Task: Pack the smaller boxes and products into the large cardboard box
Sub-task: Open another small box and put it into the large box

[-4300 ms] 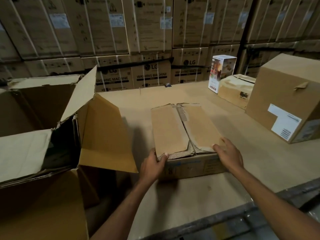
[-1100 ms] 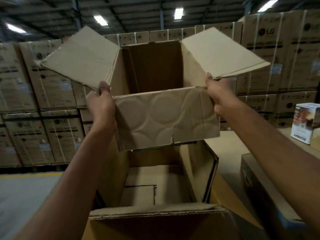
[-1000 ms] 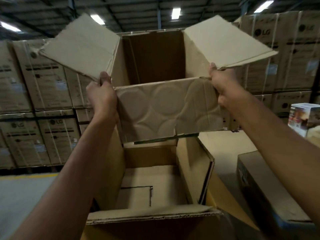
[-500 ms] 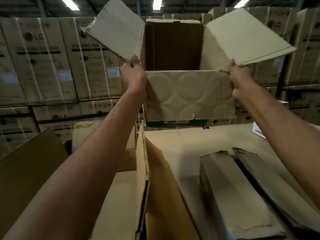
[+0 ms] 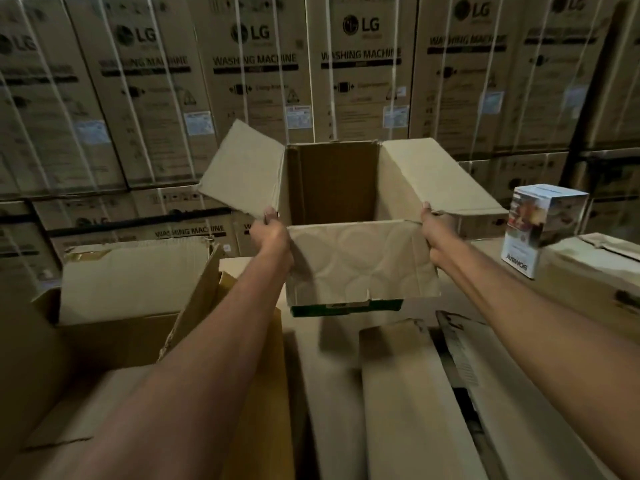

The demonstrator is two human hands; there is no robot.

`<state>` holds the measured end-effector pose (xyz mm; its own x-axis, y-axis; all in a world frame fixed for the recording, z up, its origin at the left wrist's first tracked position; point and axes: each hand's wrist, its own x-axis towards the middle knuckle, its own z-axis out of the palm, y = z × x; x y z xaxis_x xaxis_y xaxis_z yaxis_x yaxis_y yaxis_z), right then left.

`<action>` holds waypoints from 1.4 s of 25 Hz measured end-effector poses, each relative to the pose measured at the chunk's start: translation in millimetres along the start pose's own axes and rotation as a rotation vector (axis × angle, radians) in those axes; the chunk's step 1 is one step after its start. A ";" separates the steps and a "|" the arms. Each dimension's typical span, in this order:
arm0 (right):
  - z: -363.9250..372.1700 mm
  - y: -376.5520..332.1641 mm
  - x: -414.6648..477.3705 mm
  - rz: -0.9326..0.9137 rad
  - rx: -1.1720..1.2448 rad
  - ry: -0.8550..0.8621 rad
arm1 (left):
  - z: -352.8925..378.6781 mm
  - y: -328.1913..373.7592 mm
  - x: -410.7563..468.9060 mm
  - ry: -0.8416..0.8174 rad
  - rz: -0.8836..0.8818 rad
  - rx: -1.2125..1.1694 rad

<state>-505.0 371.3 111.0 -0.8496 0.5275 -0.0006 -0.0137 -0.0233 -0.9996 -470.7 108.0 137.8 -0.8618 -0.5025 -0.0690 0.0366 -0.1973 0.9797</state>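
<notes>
With my left hand and right hand gripping with curled fingers the near top corners of the empty box, which hung just above the table beside the large box, I judged it best to lower it level and slowly.

The scene is dimly lit, with a warm brownish cast. Light is received from above: the upper faces of the side flaps of the open brown cardboard box are rendered brightest, while its interior is left dark. A soft shadow is cast beneath it onto the tan cardboard-covered surface, and a further one is thrown beside the left hand on the front flap. The stacked brown printed washing-machine cartons are legible at centre but are smeared and bowed toward the frame edges. The small white printed product carton is blurred. The lower corners are heavily darkened.
</notes>
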 end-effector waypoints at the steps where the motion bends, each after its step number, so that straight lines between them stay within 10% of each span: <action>1: 1.4 11.0 8.1 0.017 -0.020 -0.020 | 3.1 -15.1 7.1 0.005 -0.025 0.011; 16: 18.8 95.0 59.2 0.289 -0.130 -0.085 | 19.5 -118.9 78.7 -0.003 -0.299 0.180; 22: -13.7 104.6 -0.1 0.091 -0.453 0.014 | 18.9 -135.5 -13.3 0.357 0.130 0.305; 26: -70.3 110.9 -73.7 -0.049 -0.727 0.020 | 2.6 -164.1 -107.5 -0.077 0.405 0.504; 30: -131.3 133.7 -149.5 0.219 -1.177 0.045 | -23.1 -211.6 -172.2 -0.650 0.146 0.872; 35: -169.4 167.3 -216.9 0.400 -1.298 -0.088 | -48.5 -237.8 -219.8 -0.886 0.223 1.137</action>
<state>-233.7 397.0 -60.7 -0.7096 0.6167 -0.3408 0.6996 0.6741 -0.2369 -265.4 224.5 -89.1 -0.9303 0.3226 -0.1745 0.1592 0.7837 0.6004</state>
